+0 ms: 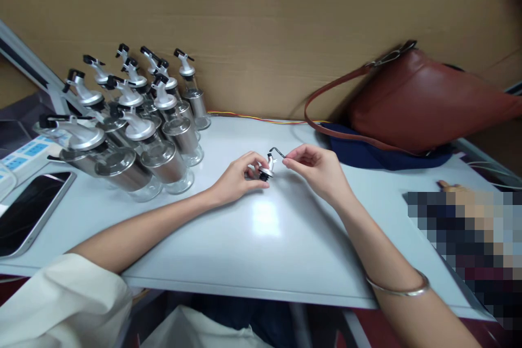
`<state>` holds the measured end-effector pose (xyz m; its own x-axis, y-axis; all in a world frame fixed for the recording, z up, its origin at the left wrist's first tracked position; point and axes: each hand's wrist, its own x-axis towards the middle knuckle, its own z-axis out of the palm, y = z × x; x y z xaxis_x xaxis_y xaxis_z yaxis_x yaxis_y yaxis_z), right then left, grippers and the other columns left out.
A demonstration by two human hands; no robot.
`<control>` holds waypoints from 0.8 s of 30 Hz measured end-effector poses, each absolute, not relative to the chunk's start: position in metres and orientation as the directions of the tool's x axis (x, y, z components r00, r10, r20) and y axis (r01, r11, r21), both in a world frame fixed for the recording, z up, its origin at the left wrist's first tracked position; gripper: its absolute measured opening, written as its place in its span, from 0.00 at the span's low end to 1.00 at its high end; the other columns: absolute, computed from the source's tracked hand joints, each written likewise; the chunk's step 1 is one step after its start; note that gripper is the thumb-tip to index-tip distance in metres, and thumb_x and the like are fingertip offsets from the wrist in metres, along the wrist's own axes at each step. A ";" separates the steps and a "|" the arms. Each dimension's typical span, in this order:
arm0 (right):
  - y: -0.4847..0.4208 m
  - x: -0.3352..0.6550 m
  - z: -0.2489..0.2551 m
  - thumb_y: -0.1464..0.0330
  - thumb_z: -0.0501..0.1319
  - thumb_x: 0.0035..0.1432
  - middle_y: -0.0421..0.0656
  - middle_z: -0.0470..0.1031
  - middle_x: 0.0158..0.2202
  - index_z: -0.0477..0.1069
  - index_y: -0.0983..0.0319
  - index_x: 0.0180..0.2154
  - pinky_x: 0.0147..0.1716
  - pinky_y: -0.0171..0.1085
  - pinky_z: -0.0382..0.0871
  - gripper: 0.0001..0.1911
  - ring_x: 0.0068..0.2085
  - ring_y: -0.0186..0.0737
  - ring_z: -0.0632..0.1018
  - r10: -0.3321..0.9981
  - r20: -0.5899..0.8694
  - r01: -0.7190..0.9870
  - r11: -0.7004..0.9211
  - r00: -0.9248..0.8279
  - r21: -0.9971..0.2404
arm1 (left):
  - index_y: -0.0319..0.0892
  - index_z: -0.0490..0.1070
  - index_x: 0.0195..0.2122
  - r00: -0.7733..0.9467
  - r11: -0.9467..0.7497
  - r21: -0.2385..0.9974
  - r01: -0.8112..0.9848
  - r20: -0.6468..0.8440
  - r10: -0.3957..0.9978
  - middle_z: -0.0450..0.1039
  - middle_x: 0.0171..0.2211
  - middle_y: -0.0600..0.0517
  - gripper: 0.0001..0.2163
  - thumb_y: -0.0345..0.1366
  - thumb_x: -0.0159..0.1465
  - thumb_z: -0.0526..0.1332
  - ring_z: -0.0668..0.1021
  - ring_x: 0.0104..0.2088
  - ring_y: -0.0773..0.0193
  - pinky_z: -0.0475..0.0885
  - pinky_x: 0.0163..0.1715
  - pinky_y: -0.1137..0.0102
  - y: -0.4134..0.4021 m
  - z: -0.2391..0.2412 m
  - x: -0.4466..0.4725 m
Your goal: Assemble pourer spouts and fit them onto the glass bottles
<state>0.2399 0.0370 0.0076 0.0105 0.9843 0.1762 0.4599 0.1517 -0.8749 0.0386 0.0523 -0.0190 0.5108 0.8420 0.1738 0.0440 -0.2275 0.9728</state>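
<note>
My left hand [244, 174] is closed around a silver pour spout [268, 167] with a black stopper base, held tilted just above the white table. Pinched between the thumb and forefinger of my right hand [312, 163] is a small bent black lever [278, 151], the same kind of piece that tops the finished-looking spouts on the left. Its hooked end is close to the spout's tip; whether they touch I cannot tell. On the left stand several glass oil bottles [167, 163] with metal sleeves, each bearing a silver spout with a black top.
A phone [35, 209] and a power strip [35, 149] lie at the left. At the back right, a brown leather bag [420, 103] rests on dark blue cloth [383, 152]. Another person's hand [452, 187] and a pixelated patch are at the right. Thin wires run along the cardboard wall [261, 38].
</note>
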 end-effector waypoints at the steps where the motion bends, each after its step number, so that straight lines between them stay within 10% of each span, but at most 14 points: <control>1: 0.037 0.239 0.007 0.56 0.65 0.45 0.44 0.77 0.26 0.70 0.61 0.26 0.29 0.38 0.68 0.15 0.27 0.39 0.75 0.986 0.167 0.434 0.150 0.001 -0.888 | 0.41 0.68 0.35 0.514 -0.228 0.973 0.043 0.174 0.840 0.70 0.38 0.54 0.12 0.31 0.51 0.69 0.71 0.33 0.69 0.66 0.36 0.71 0.053 -0.020 0.039; 13: 0.035 0.237 0.009 0.59 0.70 0.40 0.43 0.77 0.24 0.72 0.62 0.23 0.29 0.38 0.66 0.14 0.26 0.38 0.74 0.994 0.105 0.319 0.103 -0.012 -0.942 | 0.44 0.56 0.34 0.499 -0.154 0.983 -0.100 0.183 0.847 0.67 0.42 0.53 0.19 0.30 0.52 0.69 0.74 0.39 0.67 0.70 0.42 0.69 0.053 -0.027 0.040; 19: 0.034 0.235 0.009 0.59 0.71 0.39 0.45 0.78 0.24 0.73 0.63 0.22 0.29 0.38 0.67 0.15 0.26 0.40 0.75 0.996 0.082 0.301 0.089 -0.034 -0.949 | 0.49 0.58 0.58 0.541 -0.125 0.989 -0.073 0.145 0.829 0.65 0.42 0.53 0.35 0.29 0.50 0.71 0.75 0.40 0.66 0.71 0.43 0.68 0.053 -0.026 0.040; 24: 0.032 0.233 0.012 0.59 0.71 0.39 0.43 0.77 0.22 0.72 0.62 0.21 0.27 0.37 0.67 0.15 0.25 0.38 0.74 0.995 0.094 0.306 0.102 -0.040 -0.947 | 0.48 0.66 0.57 0.534 -0.117 0.989 -0.096 0.150 0.832 0.64 0.43 0.52 0.31 0.28 0.51 0.69 0.75 0.41 0.66 0.71 0.45 0.67 0.054 -0.026 0.040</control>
